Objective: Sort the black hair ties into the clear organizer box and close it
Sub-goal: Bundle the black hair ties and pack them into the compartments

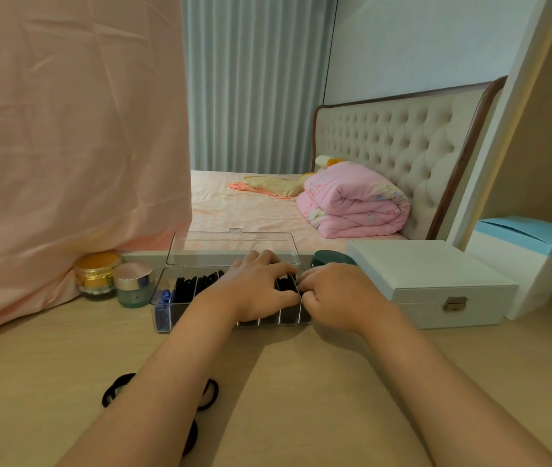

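The clear organizer box [166,320] stands on the table with its lid [234,246] raised at the back. Black hair ties [197,281] fill several of its compartments, and the leftmost one holds blue ties [163,306]. My left hand [254,288] lies over the right half of the box, fingers stretched out and pressing down on the ties. My right hand [335,294] is at the box's right end, fingers curled, pinching a black hair tie [287,283] in a compartment there. Loose black hair ties [113,392] lie on the near table, partly hidden by my left forearm.
Two cosmetic jars [97,274] [133,284] stand left of the box by a hanging pink cloth [65,146]. A dark green round case [330,259] and a white jewellery box [429,281] sit to the right, with a blue-topped white carton [530,261] beyond. A bed lies behind.
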`<state>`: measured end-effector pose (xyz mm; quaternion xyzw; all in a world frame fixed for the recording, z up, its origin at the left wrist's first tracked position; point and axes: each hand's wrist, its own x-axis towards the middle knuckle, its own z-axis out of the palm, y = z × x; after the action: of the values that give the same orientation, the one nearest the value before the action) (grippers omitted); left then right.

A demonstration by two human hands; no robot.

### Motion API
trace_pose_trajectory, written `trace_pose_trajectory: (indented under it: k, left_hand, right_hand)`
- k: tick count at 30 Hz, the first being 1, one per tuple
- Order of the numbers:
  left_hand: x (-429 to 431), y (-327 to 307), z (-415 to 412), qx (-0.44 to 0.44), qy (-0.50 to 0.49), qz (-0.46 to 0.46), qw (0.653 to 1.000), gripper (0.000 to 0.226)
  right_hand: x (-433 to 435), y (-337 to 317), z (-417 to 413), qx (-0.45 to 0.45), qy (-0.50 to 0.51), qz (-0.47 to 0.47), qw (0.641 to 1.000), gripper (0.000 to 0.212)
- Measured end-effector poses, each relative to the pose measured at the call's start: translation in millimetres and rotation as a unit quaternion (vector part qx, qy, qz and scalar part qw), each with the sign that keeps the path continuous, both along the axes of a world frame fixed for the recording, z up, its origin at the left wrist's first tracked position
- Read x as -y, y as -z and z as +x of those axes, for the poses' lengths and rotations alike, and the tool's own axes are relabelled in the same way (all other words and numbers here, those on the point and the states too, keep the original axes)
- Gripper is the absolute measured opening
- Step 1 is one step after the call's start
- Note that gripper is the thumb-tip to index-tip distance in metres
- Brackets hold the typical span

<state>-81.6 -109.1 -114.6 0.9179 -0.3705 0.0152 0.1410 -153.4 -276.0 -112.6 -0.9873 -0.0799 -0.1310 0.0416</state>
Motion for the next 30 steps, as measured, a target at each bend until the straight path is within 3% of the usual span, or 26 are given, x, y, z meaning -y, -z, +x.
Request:
trace_pose_trajectory:
  k: [5,8,11,16,18,22,30]
  left_hand:
    - [-7,-5,-7,-0.019,-0.014,-0.021,0.999,0.065]
    - [-21,-9,-16,0.013,-0.017,-0.066,0.998,0.059]
    - [-45,-14,-30,0.053,-0.020,-0.107,0.993,0.050]
    - [-98,-19,-59,0.067,-0.060,-0.123,0.988,0.035]
    - [-117,-19,-73,0.043,-0.069,-0.100,0.992,0.032]
    - [-146,-12,-95,-0.044,-0.084,-0.012,0.995,0.033]
    - [-177,16,-110,-0.104,-0.110,-0.026,0.988,0.049]
  right_hand:
    - [1,-5,-2,0.011,0.021,0.103,0.994,0.039]
    - [-7,-17,-4,0.037,0.034,0.190,0.981,0.028]
    - [-28,-37,-10,-0.033,0.023,0.396,0.918,0.023]
    - [-55,-50,-31,-0.133,-0.010,0.496,0.858,0.025]
    - [-68,-44,-37,-0.157,-0.012,0.465,0.871,0.024]
    - [-101,-26,-49,-0.181,-0.046,0.260,0.947,0.024]
    - [-139,6,-63,-0.189,-0.063,0.083,0.976,0.037]
